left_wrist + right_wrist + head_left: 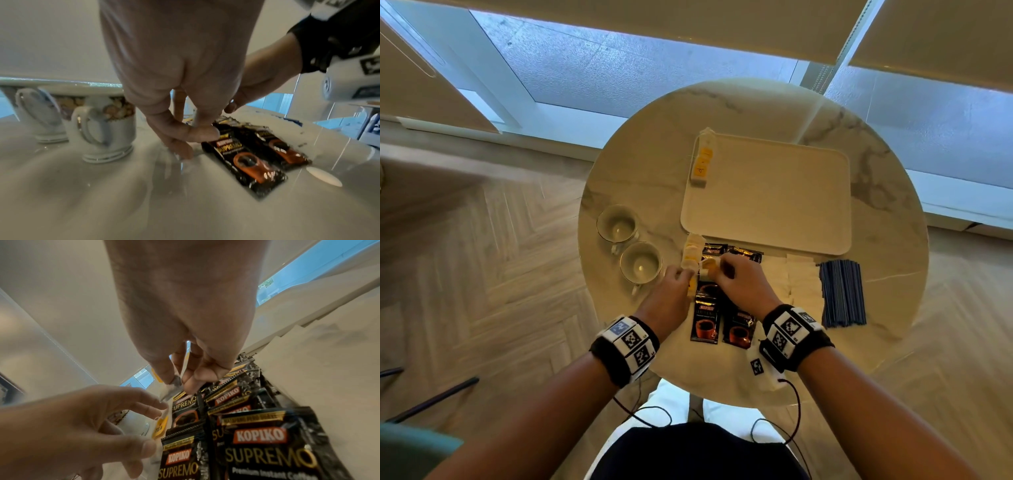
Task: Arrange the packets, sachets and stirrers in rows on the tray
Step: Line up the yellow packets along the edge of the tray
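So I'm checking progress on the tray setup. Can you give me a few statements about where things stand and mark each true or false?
1. A row of tea bags already lies along the tray's left edge. True.
2. The blue stirrers are on the tray. False: they lie on the table, right of the white sachets.
3. The right hand pinches a tea bag. True.
4. Both cups stand right of the tray. False: they stand left of it.
5. The Kopiko packets are on the tray. False: they lie in front of it.
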